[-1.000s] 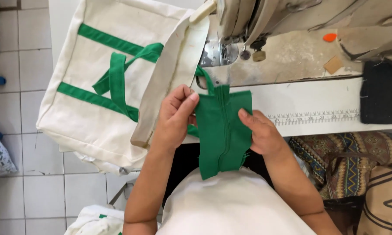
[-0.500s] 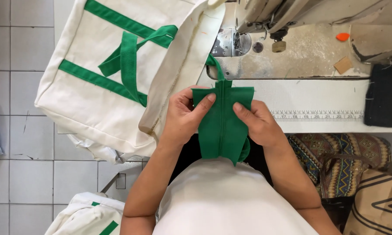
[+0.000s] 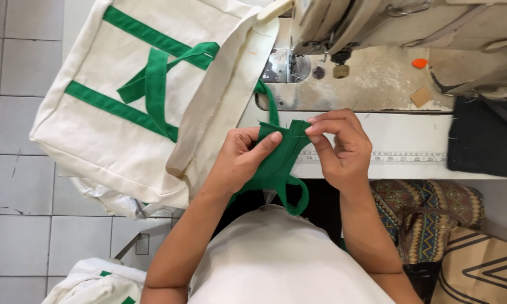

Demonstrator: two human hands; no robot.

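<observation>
A folded green fabric piece (image 3: 278,163) with a strap loop hanging below it is held over the near edge of the white sewing table (image 3: 411,141). My left hand (image 3: 239,160) grips its left side, thumb pressed on top. My right hand (image 3: 341,147) pinches its upper right edge between thumb and fingers. A green strap runs from the piece up toward the sewing machine (image 3: 377,34). A cream canvas bag (image 3: 146,101) with green bands and handles hangs off the table's left end, right beside my left hand.
The machine's metal needle plate (image 3: 284,66) lies just beyond the fabric. A dark cloth (image 3: 481,141) sits on the table at right. Patterned cushions (image 3: 433,217) and more cream bags (image 3: 96,281) lie below on a tiled floor (image 3: 17,214).
The green piece has been folded narrower and lifted toward the table edge. My right hand moved from lying flat on it to pinching its top edge.
</observation>
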